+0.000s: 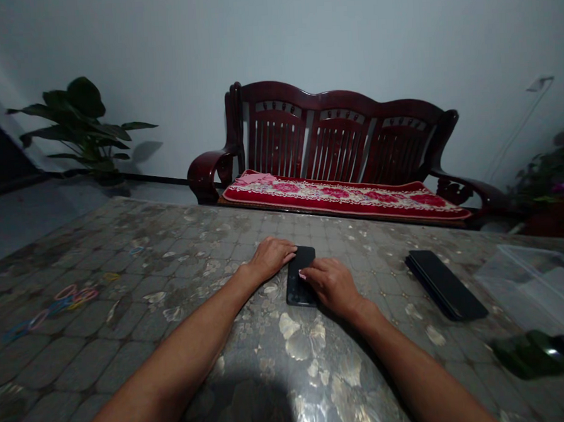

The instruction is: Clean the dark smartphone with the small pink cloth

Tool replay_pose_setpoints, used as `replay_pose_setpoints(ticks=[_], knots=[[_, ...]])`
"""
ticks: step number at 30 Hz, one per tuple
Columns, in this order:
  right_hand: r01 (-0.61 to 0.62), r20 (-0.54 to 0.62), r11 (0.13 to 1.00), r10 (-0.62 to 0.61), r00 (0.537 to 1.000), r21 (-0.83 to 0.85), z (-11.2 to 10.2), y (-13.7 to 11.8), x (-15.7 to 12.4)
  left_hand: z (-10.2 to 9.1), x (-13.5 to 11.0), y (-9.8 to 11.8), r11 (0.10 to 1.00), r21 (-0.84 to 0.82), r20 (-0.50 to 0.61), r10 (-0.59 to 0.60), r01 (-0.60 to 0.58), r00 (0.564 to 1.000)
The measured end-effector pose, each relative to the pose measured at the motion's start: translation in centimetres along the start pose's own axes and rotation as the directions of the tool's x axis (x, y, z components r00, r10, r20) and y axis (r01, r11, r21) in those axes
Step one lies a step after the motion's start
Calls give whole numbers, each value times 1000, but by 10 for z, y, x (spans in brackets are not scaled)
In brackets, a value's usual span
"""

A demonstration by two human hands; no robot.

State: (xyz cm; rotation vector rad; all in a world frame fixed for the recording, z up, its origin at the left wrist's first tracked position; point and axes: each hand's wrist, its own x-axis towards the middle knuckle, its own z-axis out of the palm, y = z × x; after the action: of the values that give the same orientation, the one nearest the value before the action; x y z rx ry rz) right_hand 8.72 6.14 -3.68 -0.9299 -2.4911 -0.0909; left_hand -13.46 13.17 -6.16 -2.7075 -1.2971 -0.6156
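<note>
A small black phone [300, 275] lies flat on the patterned table [171, 254] in front of me. My left hand [270, 257] rests at its upper left edge, fingers lying flat and touching the phone's side. My right hand [332, 284] lies over the phone's right edge, fingers curled down onto its face. Neither hand lifts the phone; it stays on the tabletop.
A larger black flat device [445, 284] lies to the right. A clear plastic box [536, 286] stands at the far right, with a dark green object [530, 352] before it. Coloured rubber bands [64, 301] lie at the left. A wooden bench [335, 151] stands behind the table.
</note>
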Motion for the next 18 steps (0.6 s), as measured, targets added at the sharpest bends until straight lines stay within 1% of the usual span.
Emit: replay_pose_setpoints(ticks=[2, 5, 8, 10, 15, 17, 18], knots=[[-57, -9, 998, 57, 998, -12, 3, 2, 4, 0, 0, 0, 1000, -3, 2, 2, -2, 1000], [-50, 27, 998, 50, 998, -23, 8, 0, 10, 0, 1, 0, 1000, -5, 2, 2, -2, 1000], [-6, 53, 999, 8, 999, -32, 10, -5, 12, 0, 1, 2, 1000, -5, 2, -2, 2, 1000], [38, 73, 999, -37, 997, -11, 8, -8, 11, 0, 1, 2, 1000, -5, 3, -4, 4, 1000], [211, 136, 971, -225, 965, 112, -4, -13, 6, 1, 1, 2, 1000, -8, -7, -3, 3, 1000], [230, 123, 965, -246, 961, 128, -5, -12, 5, 2, 0, 1, 1000, -11, -8, -1, 1, 1000], [215, 105, 969, -228, 968, 120, -5, -11, 4, 2, 0, 1, 1000, -13, -9, -1, 1, 1000]])
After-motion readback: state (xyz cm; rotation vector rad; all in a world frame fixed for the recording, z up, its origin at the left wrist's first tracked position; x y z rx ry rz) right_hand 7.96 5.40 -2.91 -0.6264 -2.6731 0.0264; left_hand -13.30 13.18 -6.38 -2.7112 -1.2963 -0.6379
